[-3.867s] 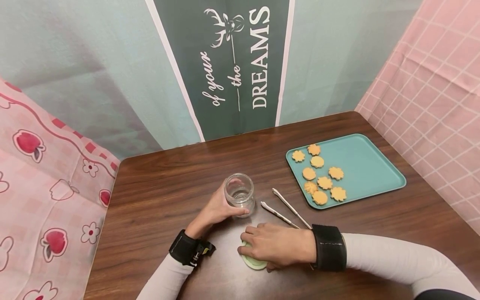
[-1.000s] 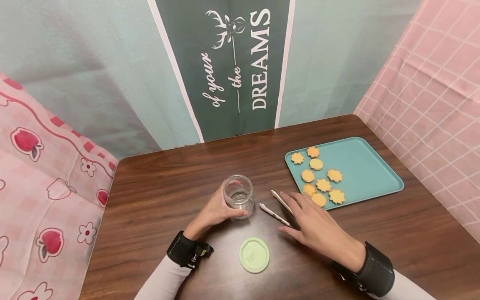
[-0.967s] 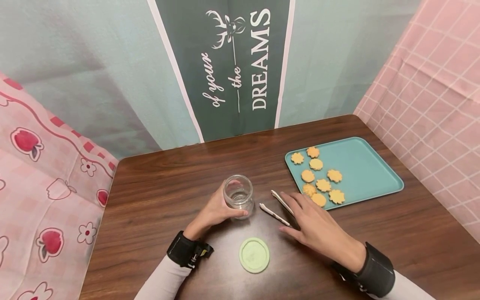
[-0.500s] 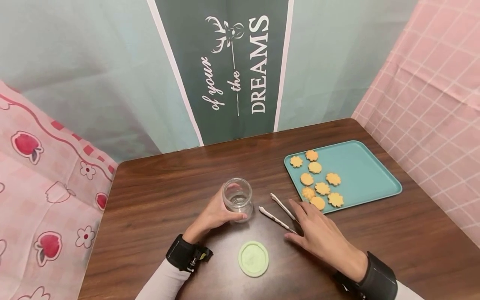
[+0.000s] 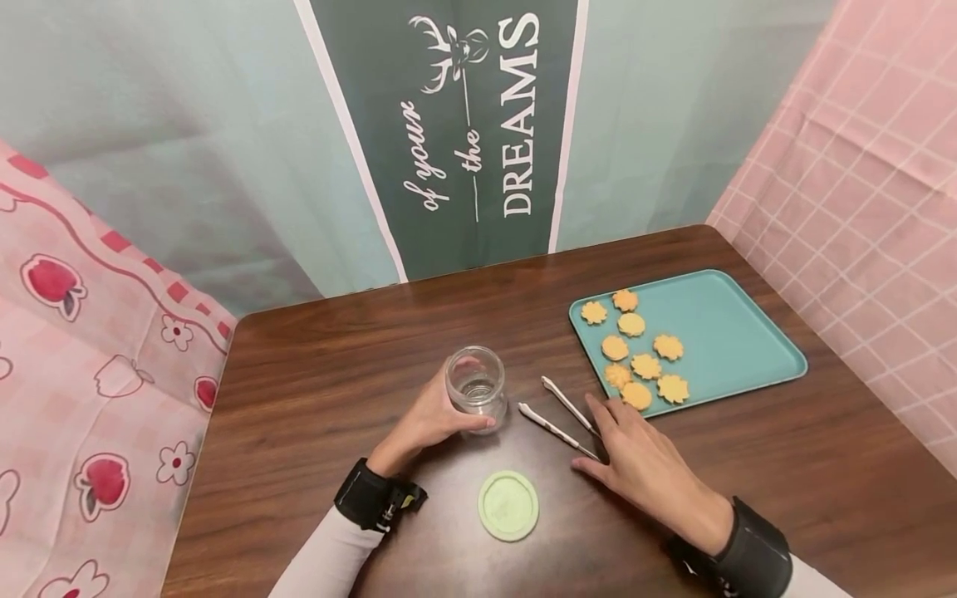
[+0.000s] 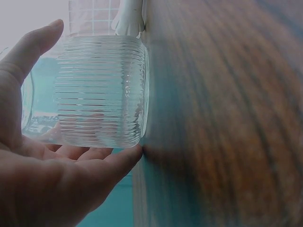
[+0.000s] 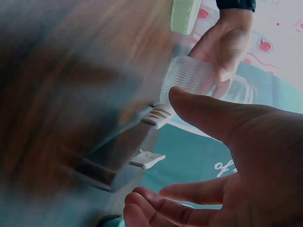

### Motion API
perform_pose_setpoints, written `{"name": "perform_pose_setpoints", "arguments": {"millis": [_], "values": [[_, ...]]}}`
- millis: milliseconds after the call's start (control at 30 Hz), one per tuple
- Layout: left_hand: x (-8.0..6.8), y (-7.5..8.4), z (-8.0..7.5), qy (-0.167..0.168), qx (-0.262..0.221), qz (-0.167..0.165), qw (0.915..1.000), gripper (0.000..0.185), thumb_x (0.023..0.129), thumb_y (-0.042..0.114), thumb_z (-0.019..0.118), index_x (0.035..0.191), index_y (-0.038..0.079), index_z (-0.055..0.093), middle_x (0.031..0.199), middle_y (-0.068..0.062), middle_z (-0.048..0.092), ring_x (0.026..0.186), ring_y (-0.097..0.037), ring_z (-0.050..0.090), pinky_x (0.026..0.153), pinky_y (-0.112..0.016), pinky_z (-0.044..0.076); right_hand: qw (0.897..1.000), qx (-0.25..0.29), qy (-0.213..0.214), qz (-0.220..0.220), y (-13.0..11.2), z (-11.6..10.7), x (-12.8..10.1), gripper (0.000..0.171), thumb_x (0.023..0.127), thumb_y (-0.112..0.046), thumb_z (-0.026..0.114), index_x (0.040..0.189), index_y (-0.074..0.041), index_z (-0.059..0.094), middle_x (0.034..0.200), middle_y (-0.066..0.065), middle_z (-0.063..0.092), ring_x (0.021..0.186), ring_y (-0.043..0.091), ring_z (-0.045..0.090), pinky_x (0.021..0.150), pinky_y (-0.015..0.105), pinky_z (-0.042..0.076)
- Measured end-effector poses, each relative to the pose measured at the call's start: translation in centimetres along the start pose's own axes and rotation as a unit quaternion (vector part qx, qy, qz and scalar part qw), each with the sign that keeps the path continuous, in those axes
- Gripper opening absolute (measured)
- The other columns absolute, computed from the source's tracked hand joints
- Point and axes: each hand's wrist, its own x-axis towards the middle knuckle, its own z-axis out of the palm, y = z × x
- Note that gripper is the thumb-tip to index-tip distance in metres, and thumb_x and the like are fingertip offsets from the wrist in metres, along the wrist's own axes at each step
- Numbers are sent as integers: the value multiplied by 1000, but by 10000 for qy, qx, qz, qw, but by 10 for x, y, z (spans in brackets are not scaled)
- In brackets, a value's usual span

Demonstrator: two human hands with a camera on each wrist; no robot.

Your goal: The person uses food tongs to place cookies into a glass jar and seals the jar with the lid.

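Two hands are at work: our left hand (image 5: 428, 419) curls round the ribbed glass jar (image 5: 476, 388), standing upright and open on the table (image 5: 314, 365). Its green lid (image 5: 508, 505) now lies bare, since our right hand (image 5: 641, 465) let it go and slid to the tongs (image 5: 562, 418), fingers (image 5: 602, 413) straight, touching them without gripping. We judge the tongs come next. Cookies (image 5: 646, 365) sit on the teal tray (image 5: 740, 332) just beyond.

My left hand (image 6: 42, 165) wraps around the clear ribbed glass jar (image 6: 99, 90), thumb on one side, fingers (image 6: 120, 158) on the other, while it stands on the dark wooden bench (image 6: 222, 113).
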Motion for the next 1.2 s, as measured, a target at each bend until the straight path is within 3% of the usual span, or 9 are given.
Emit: {"name": "perform_pose_setpoints", "arguments": {"millis": [633,1200], "values": [[-2,2,0,-5,23,55,10000,95,68,14,100,147,4,48,140,-16,63,130,-33,60,115,-54,43,9990,-33,-331,285,6,16,0,77,85,-38,90,139,8,60,103,13,58,82,19,54,56,31,45],[-1,2,1,6,-115,49,9999,97,68,10,100,149,0,47,141,-17,61,131,-34,59,116,-53,41,9997,-55,-231,17,4,16,1,53,87,-27,89,124,5,68,89,3,49,66,11,42,53,26,40]]}}
